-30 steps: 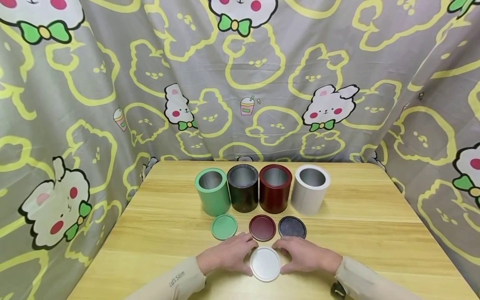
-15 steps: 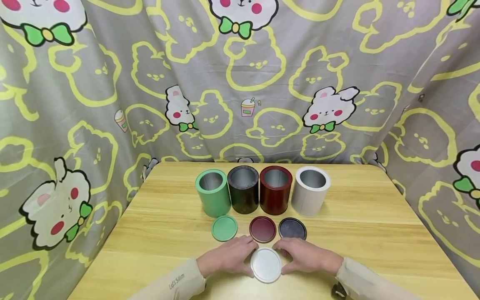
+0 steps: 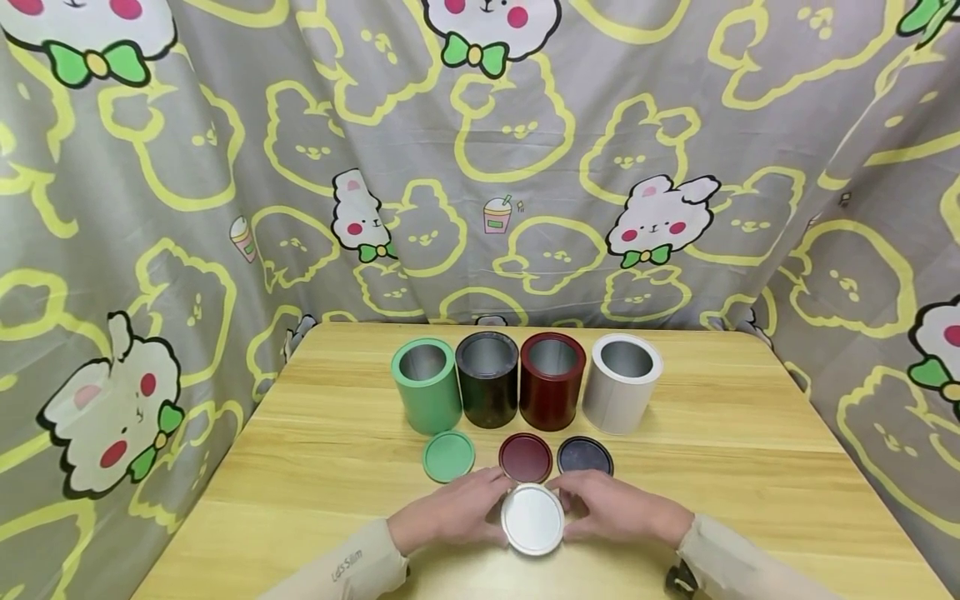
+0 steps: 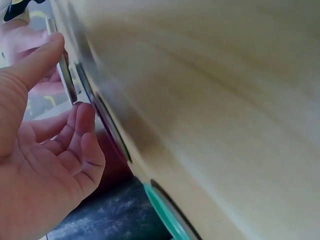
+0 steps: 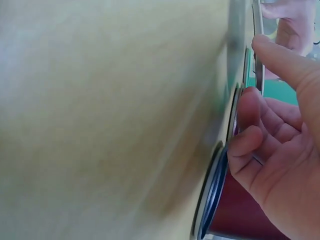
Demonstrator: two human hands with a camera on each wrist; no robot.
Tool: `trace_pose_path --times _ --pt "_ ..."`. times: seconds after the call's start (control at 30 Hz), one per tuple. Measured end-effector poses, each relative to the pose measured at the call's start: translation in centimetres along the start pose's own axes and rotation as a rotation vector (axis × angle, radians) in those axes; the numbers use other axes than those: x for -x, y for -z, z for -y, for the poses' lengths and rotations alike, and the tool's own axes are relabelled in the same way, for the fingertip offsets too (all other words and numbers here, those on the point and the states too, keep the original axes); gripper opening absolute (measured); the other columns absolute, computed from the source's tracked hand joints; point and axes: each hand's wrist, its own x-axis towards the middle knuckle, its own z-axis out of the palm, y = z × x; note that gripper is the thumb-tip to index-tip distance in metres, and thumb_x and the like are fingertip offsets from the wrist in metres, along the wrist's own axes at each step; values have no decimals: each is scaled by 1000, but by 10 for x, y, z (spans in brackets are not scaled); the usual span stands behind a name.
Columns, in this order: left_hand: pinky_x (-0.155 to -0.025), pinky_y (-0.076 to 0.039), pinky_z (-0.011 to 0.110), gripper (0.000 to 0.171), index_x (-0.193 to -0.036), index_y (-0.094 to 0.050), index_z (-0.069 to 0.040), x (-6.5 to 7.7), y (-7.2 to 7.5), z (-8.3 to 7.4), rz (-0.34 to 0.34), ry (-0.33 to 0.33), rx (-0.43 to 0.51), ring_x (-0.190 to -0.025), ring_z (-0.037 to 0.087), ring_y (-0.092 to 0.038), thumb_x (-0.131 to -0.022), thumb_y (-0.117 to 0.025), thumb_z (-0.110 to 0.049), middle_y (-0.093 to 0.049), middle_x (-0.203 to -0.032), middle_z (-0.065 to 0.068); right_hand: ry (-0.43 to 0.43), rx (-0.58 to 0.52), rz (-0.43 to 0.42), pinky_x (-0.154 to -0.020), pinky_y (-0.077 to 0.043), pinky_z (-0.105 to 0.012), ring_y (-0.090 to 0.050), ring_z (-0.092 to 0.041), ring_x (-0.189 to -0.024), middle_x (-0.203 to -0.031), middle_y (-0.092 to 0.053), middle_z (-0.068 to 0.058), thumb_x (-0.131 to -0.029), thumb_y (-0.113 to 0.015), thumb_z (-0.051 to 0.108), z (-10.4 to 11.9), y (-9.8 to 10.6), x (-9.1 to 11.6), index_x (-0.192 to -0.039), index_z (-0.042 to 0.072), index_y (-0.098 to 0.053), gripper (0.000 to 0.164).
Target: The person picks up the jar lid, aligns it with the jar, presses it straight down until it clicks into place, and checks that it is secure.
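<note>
Wooden table (image 3: 720, 475) here, and on it we see 4 open cans (image 3: 551, 404) in a row, grey inner walls showing! Left hand (image 3: 459, 510) and right hand (image 3: 622, 510) pinch the white lid (image 3: 532, 519) between them, just above the table, near 3 more lids (image 3: 525, 458).

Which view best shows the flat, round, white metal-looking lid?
Head view: the flat, round, white metal-looking lid faces the camera there, nearly its full disc visible between the left hand and the right hand. Both wrist views show it only nearly edge-on, as a narrow strip with its face hardly visible.
</note>
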Motion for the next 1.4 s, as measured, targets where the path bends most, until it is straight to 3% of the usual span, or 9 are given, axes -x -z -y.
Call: trace_pose_path --times 0.23,0.47,0.6,0.77,1.03,1.17,1.4 --pt "-81 -44 21 61 -122 -56 -10 0 11 3 -49 9 80 -95 4 -52 -75 -77 -43 -54 -105 -6 2 -30 -36 -58 -43 -16 -51 -3 -66 -84 -55 10 -84 -72 35 -2 9 -3 -125 11 -58 49" --pt "-74 -45 18 60 -128 -53 -10 -3 20 6 -71 36 165 -88 4 -53 -79 -76 -35 -52 -104 -7 26 -51 -61 -58 -46 -19 -52 -4 -68 -83 -54 8 -84 -73 28 -1 21 -5 -128 8 -56 51" --pt "-72 -45 19 61 -131 -51 -11 -5 25 4 -84 36 158 -86 3 -52 -80 -75 -36 -52 -105 -6 17 -66 -65 -58 -47 -20 -53 -5 -69 -84 -55 5 -82 -75 26 -1 27 -5 -128 3 -55 55" --pt "-76 -46 22 64 -134 -50 -10 -9 33 1 -109 39 121 -91 5 -51 -81 -74 -39 -52 -110 -4 -15 -69 -80 -58 -47 -22 -51 -6 -71 -84 -55 5 -80 -77 30 0 35 -4 -130 8 -55 59" --pt "-76 -45 18 62 -131 -52 -8 -26 52 -6 -202 -15 130 -93 15 -55 -80 -77 -32 -53 -106 0 -20 -32 -171 -60 -47 -25 -50 -7 -73 -87 -53 11 -77 -79 28 0 57 -2 -127 7 -56 59" --pt "-77 -45 20 62 -132 -51 -6 -37 60 -10 -243 -22 116 -94 15 -56 -81 -76 -31 -53 -107 3 -24 2 -222 -57 -46 -27 -51 -8 -71 -85 -52 11 -74 -82 22 -1 71 0 -127 4 -56 62" --pt "-72 -43 15 65 -136 -49 -5 -54 76 -16 -244 -21 146 -91 12 -56 -82 -75 -29 -52 -110 3 -43 36 -255 -57 -44 -25 -49 -8 -72 -84 -51 11 -73 -83 19 -2 92 3 -128 5 -55 63"
